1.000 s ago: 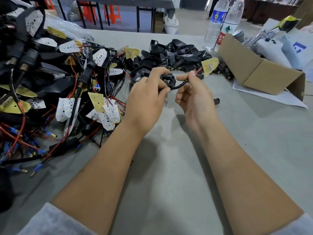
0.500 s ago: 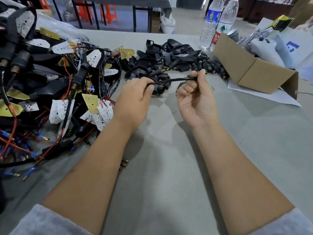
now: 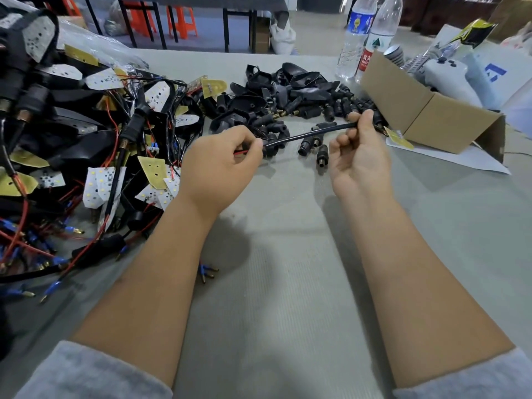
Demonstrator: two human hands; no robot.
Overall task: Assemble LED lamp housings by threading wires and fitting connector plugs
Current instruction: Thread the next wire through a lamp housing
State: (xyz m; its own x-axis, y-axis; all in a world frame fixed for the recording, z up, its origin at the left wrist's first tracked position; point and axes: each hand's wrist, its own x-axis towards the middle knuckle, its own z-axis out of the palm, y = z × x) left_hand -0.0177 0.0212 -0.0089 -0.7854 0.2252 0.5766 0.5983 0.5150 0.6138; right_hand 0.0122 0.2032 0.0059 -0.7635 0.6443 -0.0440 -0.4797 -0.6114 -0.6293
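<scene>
A black sleeved wire (image 3: 309,134) stretches nearly straight between my two hands above the grey table (image 3: 288,283). My left hand (image 3: 221,165) pinches its left end, where a red lead (image 3: 240,152) and a small black connector plug (image 3: 269,148) show. My right hand (image 3: 359,156) pinches the right end between thumb and forefinger, the other fingers curled. A yellow LED board (image 3: 398,139) hangs just right of that hand.
A heap of black lamp housings and plugs (image 3: 288,90) lies behind the hands. A tangle of wired LED assemblies (image 3: 86,145) fills the left. A cardboard box (image 3: 426,110) and two water bottles (image 3: 365,38) stand at the right back. Loose blue-tipped terminals (image 3: 207,272) lie by my left forearm.
The wire was looped between hands held close together; the hands have moved apart and the wire is now pulled out straight. The yellow board has shifted right with my right hand.
</scene>
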